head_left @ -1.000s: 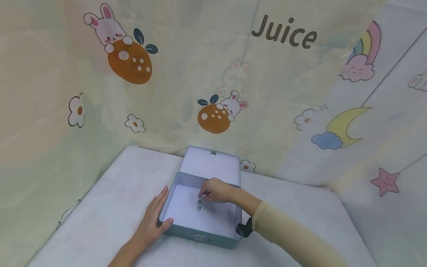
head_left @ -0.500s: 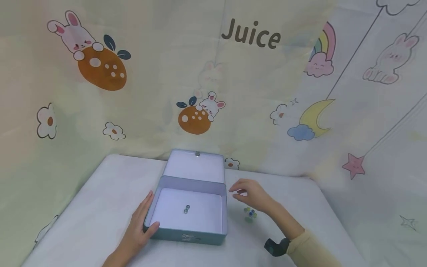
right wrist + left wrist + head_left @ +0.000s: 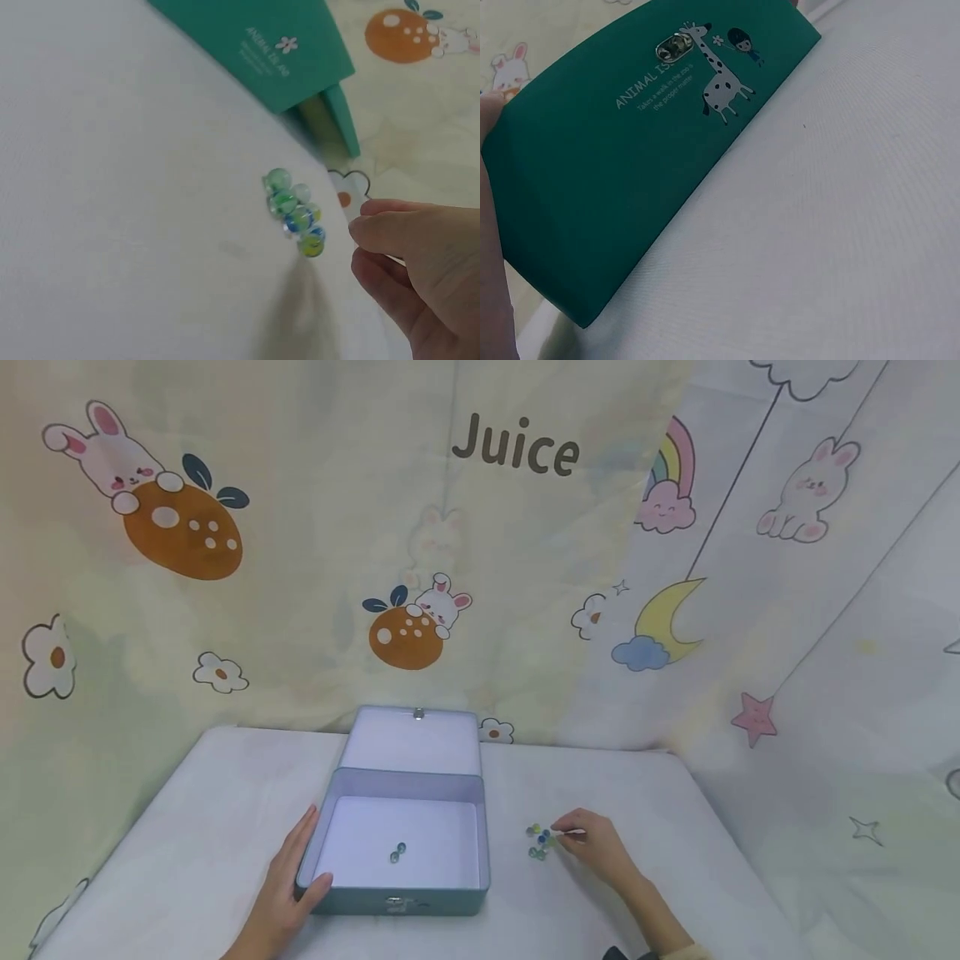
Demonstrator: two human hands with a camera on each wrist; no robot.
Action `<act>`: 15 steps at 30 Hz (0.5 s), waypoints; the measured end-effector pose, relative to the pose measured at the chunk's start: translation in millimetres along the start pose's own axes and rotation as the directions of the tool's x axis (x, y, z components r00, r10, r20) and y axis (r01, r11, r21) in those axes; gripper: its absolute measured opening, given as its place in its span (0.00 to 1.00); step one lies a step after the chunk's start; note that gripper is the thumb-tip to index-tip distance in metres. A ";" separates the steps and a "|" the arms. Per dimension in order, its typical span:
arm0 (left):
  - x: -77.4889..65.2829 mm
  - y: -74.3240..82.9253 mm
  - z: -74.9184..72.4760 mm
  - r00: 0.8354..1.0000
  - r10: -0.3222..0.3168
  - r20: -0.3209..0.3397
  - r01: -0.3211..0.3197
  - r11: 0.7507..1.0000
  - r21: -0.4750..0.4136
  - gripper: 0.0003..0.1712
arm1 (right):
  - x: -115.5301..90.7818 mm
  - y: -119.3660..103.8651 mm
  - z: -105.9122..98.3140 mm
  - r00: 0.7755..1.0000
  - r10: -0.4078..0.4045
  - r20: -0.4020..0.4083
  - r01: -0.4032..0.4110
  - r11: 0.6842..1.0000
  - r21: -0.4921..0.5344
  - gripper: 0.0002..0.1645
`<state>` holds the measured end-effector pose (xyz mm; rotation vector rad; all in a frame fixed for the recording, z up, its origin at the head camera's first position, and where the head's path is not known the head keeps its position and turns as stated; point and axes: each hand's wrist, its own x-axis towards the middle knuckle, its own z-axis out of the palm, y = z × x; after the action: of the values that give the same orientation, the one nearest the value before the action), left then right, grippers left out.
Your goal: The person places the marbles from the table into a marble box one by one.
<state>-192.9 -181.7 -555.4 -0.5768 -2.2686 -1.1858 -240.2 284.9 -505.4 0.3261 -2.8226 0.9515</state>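
Note:
A green tin box (image 3: 450, 902) with a pale inside stands on the table, its hinged lid (image 3: 412, 739) raised at the back. Two glass marbles (image 3: 394, 857) lie near the middle of its floor. My left hand (image 3: 281, 889) rests at the box's near left corner, fingers stretched along the side and thumb on the front rim. To the right of the box, several clear marbles (image 3: 298, 219) with green, blue and yellow swirls lie clustered on the cloth. My right hand (image 3: 600, 847) is right beside them, thumb and forefinger slightly apart with nothing seen between them.
White cloth (image 3: 600, 785) covers the table. A patterned curtain (image 3: 300, 527) with rabbits, flowers and the word "Juice" hangs behind and along the sides. The box front (image 3: 592, 172) carries a metal clasp (image 3: 675, 49) and a giraffe print.
My right hand has gone from inside the box out to the marbles on the right. Two marbles stay in the box, and my left hand keeps its place. The head view has shifted.

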 end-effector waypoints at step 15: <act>-0.9 7.7 -3.1 1.000 -0.030 -0.002 0.030 1.000 -0.005 0.46 | 0.3 9.5 15.4 1.000 0.016 0.008 -0.016 0.997 -0.078 0.09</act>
<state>-187.0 -180.4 -549.6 -0.5448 -2.2807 -1.2061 -243.9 282.8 -522.9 0.2997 -2.8652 0.8425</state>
